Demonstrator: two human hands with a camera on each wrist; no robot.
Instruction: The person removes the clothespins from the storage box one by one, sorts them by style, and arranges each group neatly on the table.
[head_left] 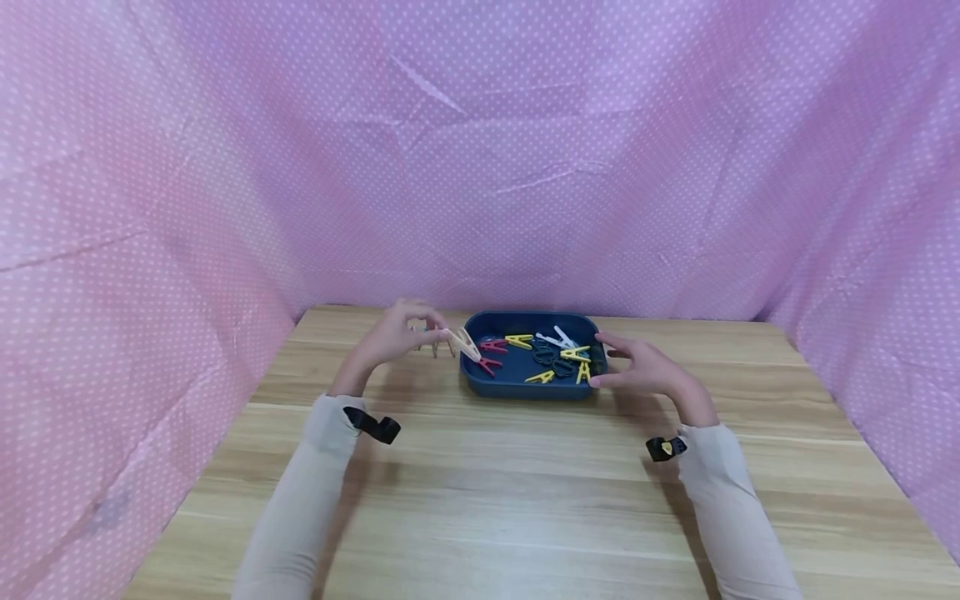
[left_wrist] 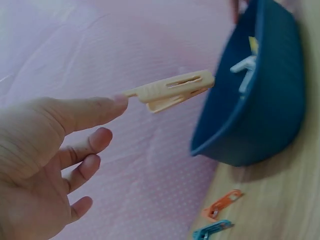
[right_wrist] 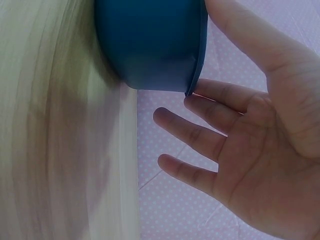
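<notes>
My left hand [head_left: 405, 333] pinches a beige clothespin [left_wrist: 175, 90] by one end, between thumb and a finger. The clothespin's other end reaches over the left rim of a dark blue plastic basin [head_left: 525, 389]. In the left wrist view the other fingers hang loosely curled. My right hand [head_left: 645, 367] spans the basin's right end, thumb and fingertips touching its rim, the remaining fingers spread and fairly straight. Inside the basin lie red clothespins [head_left: 489, 365], several yellow clothespins [head_left: 576, 354], a white clothespin [head_left: 558, 337] and dark rounded pieces [head_left: 543, 354] of unclear kind.
An orange clothespin [left_wrist: 222, 205] and a teal clothespin [left_wrist: 212, 230] lie on the wooden table [head_left: 480, 500], left of the basin. Pink dotted cloth [head_left: 480, 167] hangs behind the table and along both sides.
</notes>
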